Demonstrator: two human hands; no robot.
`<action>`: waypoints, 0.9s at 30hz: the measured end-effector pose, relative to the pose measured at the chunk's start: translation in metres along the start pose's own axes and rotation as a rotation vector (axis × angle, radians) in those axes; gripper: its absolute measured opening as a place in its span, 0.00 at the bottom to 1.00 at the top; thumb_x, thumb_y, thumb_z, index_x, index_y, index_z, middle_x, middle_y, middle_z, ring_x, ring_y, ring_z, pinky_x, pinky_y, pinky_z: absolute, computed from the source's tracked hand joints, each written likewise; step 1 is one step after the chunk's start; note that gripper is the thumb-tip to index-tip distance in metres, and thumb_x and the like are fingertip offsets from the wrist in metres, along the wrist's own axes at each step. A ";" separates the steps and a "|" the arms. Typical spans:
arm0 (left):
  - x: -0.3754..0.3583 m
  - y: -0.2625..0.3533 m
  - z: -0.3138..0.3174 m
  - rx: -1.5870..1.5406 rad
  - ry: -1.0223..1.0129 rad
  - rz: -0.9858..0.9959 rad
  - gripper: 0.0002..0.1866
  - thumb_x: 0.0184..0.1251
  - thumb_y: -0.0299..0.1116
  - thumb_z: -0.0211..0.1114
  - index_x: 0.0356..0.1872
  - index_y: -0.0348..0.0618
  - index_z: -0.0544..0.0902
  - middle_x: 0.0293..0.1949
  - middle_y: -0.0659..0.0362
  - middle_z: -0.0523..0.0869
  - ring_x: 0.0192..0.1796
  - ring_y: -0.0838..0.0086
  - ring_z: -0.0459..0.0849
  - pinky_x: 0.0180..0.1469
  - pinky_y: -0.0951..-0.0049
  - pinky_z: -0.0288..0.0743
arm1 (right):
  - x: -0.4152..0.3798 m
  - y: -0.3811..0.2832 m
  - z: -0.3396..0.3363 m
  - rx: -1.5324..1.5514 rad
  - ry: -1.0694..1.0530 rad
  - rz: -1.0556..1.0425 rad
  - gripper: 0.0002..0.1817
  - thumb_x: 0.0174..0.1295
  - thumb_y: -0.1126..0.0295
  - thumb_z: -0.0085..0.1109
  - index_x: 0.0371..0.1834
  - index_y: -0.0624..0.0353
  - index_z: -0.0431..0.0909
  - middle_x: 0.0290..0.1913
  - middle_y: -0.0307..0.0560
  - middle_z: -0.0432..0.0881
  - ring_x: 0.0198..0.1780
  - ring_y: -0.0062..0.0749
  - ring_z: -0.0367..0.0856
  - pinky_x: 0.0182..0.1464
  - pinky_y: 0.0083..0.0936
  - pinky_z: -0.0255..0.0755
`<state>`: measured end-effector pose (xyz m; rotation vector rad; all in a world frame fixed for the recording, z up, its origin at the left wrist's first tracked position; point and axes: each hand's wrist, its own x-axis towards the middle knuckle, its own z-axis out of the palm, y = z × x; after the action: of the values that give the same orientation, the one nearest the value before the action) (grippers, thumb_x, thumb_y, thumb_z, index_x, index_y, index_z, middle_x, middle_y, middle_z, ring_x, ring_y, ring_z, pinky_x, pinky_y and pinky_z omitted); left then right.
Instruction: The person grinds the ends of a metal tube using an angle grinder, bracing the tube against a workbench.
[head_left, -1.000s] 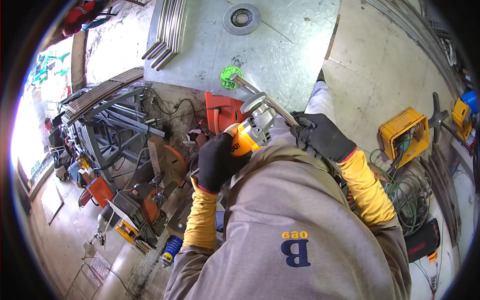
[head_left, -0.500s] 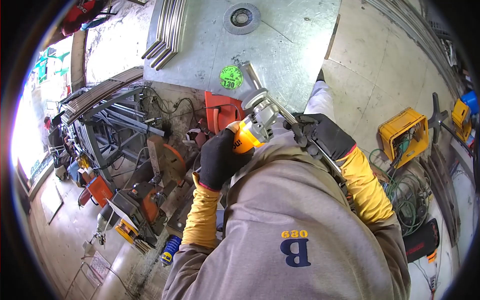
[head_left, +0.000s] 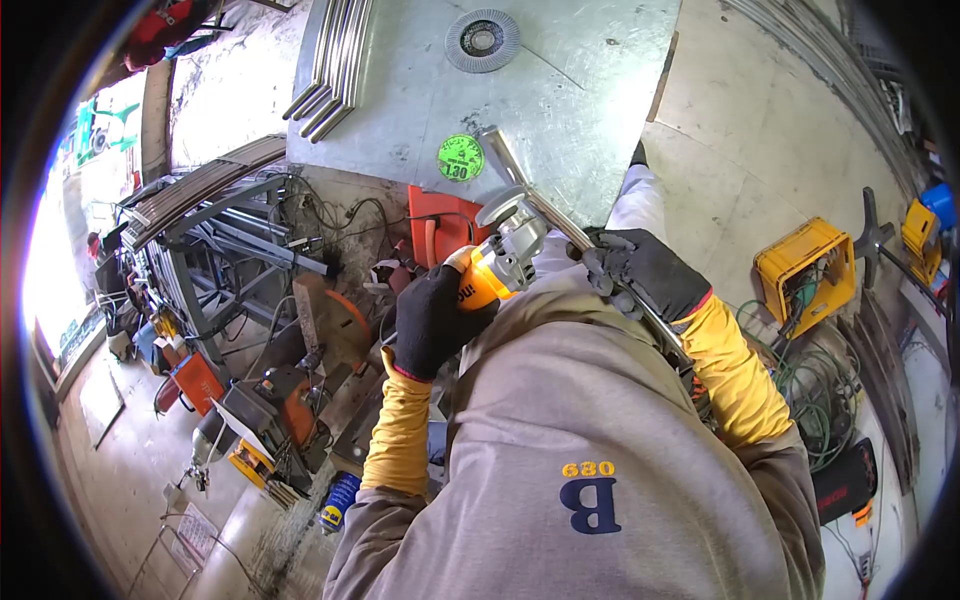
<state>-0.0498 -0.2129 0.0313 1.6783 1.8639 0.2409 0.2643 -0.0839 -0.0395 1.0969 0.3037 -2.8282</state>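
Metal tube (head_left: 562,221) has cleared the green sticker (head_left: 461,158). Nearer than the sticker, left hand (head_left: 438,317) clenches angle grinder (head_left: 507,258), right hand (head_left: 652,274) clasps tube.

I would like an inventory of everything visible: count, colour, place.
table: one, silver, top centre
angle grinder: one, yellow and silver, centre
metal tube: one, silver, centre
flap disc: one, grey, on table
bars: several, silver, on table's left
sticker: one, green, on table
rack: one, grey, left
can: one, blue, lower left
crate: one plainly, yellow, right
clutter: uncountable, mixed, left
left hand: one, black-gloved, holding angle grinder
right hand: one, black-gloved, holding metal tube
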 end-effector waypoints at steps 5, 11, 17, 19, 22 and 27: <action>-0.002 0.014 -0.003 -0.005 -0.034 -0.050 0.40 0.56 0.43 0.89 0.71 0.44 0.85 0.48 0.49 0.95 0.48 0.51 0.96 0.51 0.56 0.89 | -0.009 0.004 0.042 -0.585 0.419 -0.182 0.17 0.82 0.62 0.68 0.67 0.57 0.90 0.29 0.40 0.86 0.28 0.27 0.85 0.31 0.34 0.79; -0.006 0.028 0.006 -0.157 0.014 -0.146 0.40 0.56 0.43 0.90 0.71 0.44 0.86 0.51 0.47 0.96 0.51 0.52 0.98 0.54 0.59 0.91 | 0.006 0.039 0.050 -0.880 0.662 -0.508 0.22 0.77 0.64 0.72 0.70 0.60 0.88 0.46 0.65 0.94 0.42 0.54 0.94 0.49 0.43 0.84; -0.023 0.020 0.005 -0.184 0.053 -0.172 0.41 0.53 0.39 0.91 0.71 0.44 0.86 0.53 0.47 0.97 0.53 0.53 0.98 0.56 0.59 0.91 | 0.037 0.062 0.019 -0.565 0.513 -0.665 0.16 0.82 0.67 0.64 0.67 0.57 0.89 0.36 0.52 0.92 0.32 0.39 0.87 0.41 0.37 0.83; -0.029 0.018 0.008 -0.190 0.073 -0.183 0.41 0.53 0.37 0.91 0.72 0.44 0.86 0.53 0.48 0.97 0.53 0.53 0.98 0.56 0.60 0.90 | 0.017 0.033 0.042 -0.468 0.477 -0.470 0.14 0.84 0.67 0.62 0.66 0.56 0.88 0.33 0.45 0.88 0.30 0.31 0.83 0.36 0.32 0.80; -0.033 0.011 0.018 -0.231 0.142 -0.160 0.41 0.54 0.35 0.90 0.72 0.44 0.86 0.53 0.48 0.96 0.53 0.54 0.98 0.57 0.60 0.90 | 0.014 0.023 0.048 -0.316 0.421 -0.255 0.12 0.86 0.67 0.59 0.65 0.53 0.87 0.29 0.34 0.82 0.26 0.20 0.76 0.29 0.24 0.74; -0.036 0.001 0.040 -0.360 0.181 -0.220 0.39 0.58 0.36 0.90 0.73 0.41 0.86 0.55 0.48 0.97 0.55 0.56 0.98 0.59 0.61 0.90 | 0.016 0.021 0.047 -0.295 0.395 -0.163 0.13 0.86 0.69 0.58 0.66 0.53 0.87 0.30 0.33 0.82 0.25 0.17 0.76 0.26 0.22 0.71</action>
<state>-0.0268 -0.2570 0.0110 1.2334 1.9771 0.6142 0.2250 -0.1150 -0.0200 1.6105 0.8447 -2.5538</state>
